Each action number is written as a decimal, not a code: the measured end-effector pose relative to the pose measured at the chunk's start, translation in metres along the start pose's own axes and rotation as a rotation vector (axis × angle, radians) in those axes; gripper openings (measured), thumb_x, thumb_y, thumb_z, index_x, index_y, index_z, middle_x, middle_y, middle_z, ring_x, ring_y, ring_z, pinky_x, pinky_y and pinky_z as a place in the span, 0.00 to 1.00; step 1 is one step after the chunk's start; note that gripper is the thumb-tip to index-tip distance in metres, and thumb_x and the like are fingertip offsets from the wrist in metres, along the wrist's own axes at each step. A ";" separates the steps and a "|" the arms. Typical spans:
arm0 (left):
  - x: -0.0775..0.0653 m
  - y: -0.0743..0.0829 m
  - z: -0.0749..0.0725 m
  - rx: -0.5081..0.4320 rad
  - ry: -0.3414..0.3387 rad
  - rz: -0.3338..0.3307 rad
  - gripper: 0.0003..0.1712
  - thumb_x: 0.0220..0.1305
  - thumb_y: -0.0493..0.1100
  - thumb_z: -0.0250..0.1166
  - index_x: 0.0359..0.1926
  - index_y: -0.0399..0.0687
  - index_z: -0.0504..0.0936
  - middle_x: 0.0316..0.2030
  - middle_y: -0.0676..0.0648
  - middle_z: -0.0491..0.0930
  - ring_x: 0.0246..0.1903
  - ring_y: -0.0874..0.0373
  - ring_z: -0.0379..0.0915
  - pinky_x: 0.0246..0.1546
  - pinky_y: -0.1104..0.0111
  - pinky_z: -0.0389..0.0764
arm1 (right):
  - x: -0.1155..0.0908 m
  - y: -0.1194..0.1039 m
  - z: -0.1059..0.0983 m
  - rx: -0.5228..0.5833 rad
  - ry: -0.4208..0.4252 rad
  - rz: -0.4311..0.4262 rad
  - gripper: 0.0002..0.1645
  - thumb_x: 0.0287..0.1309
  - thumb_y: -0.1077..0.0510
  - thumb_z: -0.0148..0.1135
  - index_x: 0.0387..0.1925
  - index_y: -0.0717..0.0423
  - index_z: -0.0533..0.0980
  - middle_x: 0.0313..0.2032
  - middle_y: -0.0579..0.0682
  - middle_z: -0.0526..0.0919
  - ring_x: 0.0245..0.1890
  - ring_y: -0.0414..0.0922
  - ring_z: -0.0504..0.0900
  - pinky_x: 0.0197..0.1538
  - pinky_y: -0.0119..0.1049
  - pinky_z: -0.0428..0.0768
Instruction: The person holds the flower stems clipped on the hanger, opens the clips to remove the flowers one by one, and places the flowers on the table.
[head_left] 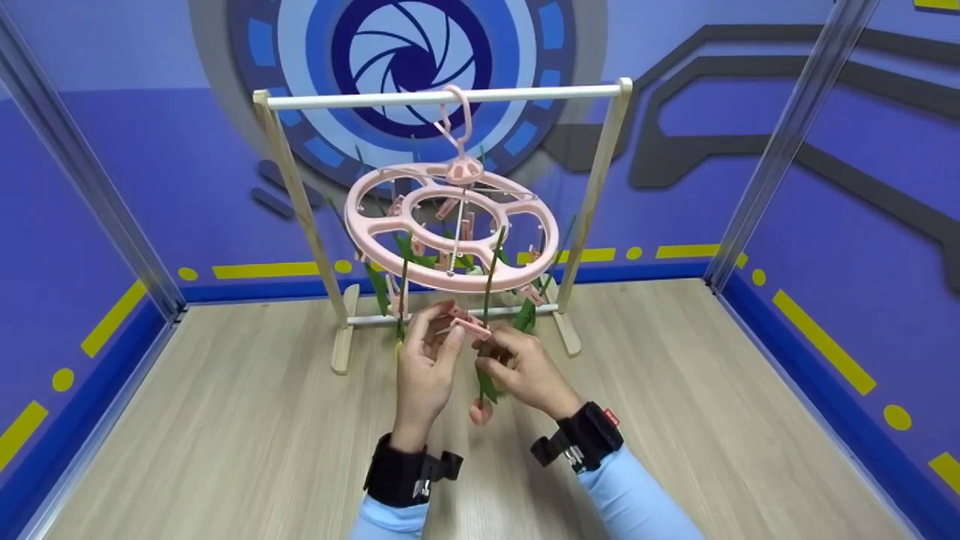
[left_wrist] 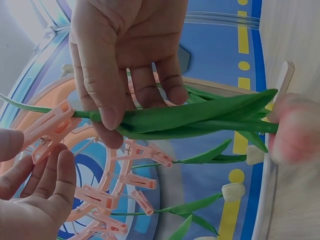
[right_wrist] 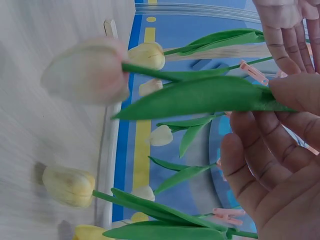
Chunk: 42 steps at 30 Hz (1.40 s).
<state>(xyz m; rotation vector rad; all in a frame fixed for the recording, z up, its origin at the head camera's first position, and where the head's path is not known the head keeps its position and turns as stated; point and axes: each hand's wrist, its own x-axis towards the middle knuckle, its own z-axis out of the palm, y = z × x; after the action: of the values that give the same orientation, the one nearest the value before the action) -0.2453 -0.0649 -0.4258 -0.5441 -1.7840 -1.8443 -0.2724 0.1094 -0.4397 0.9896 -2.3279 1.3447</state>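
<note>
My left hand (head_left: 426,369) pinches a pink clothespin (head_left: 472,325) below the front rim of a round pink hanger (head_left: 450,279). My right hand (head_left: 534,373) pinches the stem of a pale pink artificial tulip (head_left: 481,412), which hangs bloom down. In the left wrist view, the stem passes at the clothespin's (left_wrist: 50,127) end; whether the clip bites it I cannot tell. Thumb and forefinger of the right hand (left_wrist: 125,55) grip the stem where the green leaf (left_wrist: 195,117) begins. The right wrist view shows the blurred bloom (right_wrist: 85,72) at the lower end.
The hanger hooks over the white bar (head_left: 360,99) of a wooden stand (head_left: 600,176). Around its rings hang several clothespins (left_wrist: 140,181), and white and yellow tulips (right_wrist: 70,186) hang head down there. Walls with blue patterns enclose the wooden table (head_left: 247,420).
</note>
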 end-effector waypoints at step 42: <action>0.002 0.001 0.000 -0.092 -0.009 -0.132 0.17 0.74 0.31 0.61 0.58 0.25 0.72 0.50 0.33 0.79 0.50 0.54 0.80 0.55 0.69 0.80 | -0.001 0.001 -0.003 -0.012 0.013 -0.040 0.03 0.67 0.68 0.64 0.37 0.59 0.81 0.33 0.51 0.83 0.30 0.39 0.76 0.32 0.30 0.75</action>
<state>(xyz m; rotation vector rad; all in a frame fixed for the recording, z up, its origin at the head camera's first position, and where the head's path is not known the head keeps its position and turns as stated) -0.2461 -0.0648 -0.4240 -0.4795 -1.7854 -2.0245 -0.2727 0.1129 -0.4393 1.0147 -2.2915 1.3172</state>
